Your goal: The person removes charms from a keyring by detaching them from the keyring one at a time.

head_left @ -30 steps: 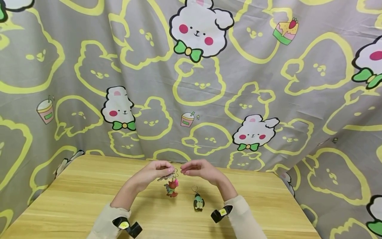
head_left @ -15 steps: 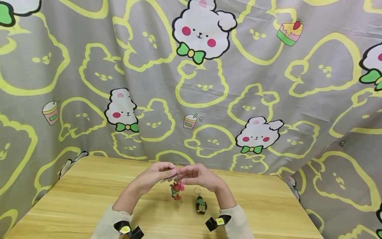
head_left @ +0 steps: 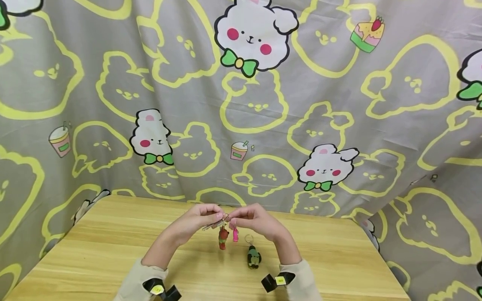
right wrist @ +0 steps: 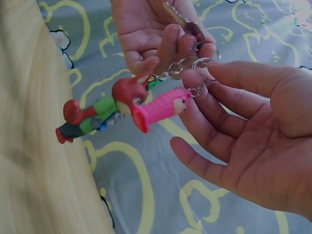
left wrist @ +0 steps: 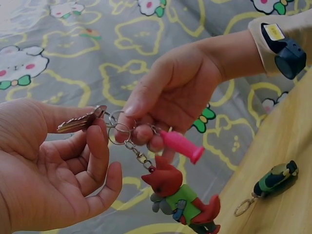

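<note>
In the head view my left hand (head_left: 193,220) and right hand (head_left: 261,220) meet above the table. My left thumb and fingers pinch a small bunch of keys (left wrist: 80,122) by their heads, where they join a metal key ring (left wrist: 118,134). From the right, my right thumb and forefinger pinch the linked rings. Two charms hang off the rings by short chains: a red fox figure (left wrist: 168,181) in a green shirt, and a pink tube-shaped figure (right wrist: 163,108) close by my right fingers. My remaining right fingers are spread loosely behind it.
On the wooden table (head_left: 113,246) lies another keychain (head_left: 254,257), a dark figure in green with its own ring, just below my right hand. A grey patterned cloth (head_left: 203,100) hangs behind the table and at both sides.
My right hand has come left to the key ring and now pinches it. The pink charm has swung apart from the fox, toward my right hand. The left hand still holds the keys.
</note>
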`<state>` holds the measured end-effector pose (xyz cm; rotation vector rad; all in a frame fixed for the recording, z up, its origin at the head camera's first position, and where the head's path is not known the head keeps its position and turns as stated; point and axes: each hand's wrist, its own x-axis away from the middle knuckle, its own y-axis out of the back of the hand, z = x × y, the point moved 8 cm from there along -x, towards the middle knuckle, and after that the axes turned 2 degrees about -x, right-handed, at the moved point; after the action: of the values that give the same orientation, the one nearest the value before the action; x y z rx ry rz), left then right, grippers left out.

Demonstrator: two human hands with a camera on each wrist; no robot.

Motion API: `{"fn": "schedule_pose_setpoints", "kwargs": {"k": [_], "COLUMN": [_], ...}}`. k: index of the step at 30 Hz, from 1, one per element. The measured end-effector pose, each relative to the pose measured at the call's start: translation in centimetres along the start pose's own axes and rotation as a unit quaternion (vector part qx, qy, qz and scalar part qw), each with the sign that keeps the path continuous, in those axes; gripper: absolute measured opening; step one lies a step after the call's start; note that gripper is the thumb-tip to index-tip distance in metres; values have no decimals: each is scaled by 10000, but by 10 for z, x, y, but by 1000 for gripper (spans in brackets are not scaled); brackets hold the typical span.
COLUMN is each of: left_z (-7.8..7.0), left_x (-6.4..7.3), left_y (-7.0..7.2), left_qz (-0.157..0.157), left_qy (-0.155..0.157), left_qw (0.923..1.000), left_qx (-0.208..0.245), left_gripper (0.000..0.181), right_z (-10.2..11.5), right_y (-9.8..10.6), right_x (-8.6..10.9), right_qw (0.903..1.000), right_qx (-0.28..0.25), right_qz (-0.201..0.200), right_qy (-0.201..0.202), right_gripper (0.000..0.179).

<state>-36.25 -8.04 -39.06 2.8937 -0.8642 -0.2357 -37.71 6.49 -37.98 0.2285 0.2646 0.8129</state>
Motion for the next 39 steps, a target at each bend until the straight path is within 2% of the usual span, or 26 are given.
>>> {"fn": "schedule_pose_setpoints", "kwargs": {"k": [6, 15, 23, 33, 39], "left_z": [1, 4, 3, 4, 4], "left_x": [0, -2, -2, -4, -3], "left_y": [-1, -2, -2, -4, -2], "left_qz": [-41, -50, -302, -393, -604], "left_qy": [158, 107, 190, 210, 259], "left_qw": [9998, 9999, 9992, 9987, 9978], "left_qx": [-90, -83, -182, -247, -132], "left_gripper": [26, 31, 29, 30, 30], "right_z": [6, 11, 15, 18, 19], "right_y": [8, 5, 5, 6, 5], "right_x": [4, 1, 2, 4, 6], "right_qw": [9992, 9961, 9922, 9907, 9902], "right_qx": [87, 223, 317, 421, 632], "right_qz": [-397, -828, -1191, -1280, -1241], "right_qy": [64, 189, 202, 176, 50], "right_gripper": [29, 24, 20, 18, 17]}}
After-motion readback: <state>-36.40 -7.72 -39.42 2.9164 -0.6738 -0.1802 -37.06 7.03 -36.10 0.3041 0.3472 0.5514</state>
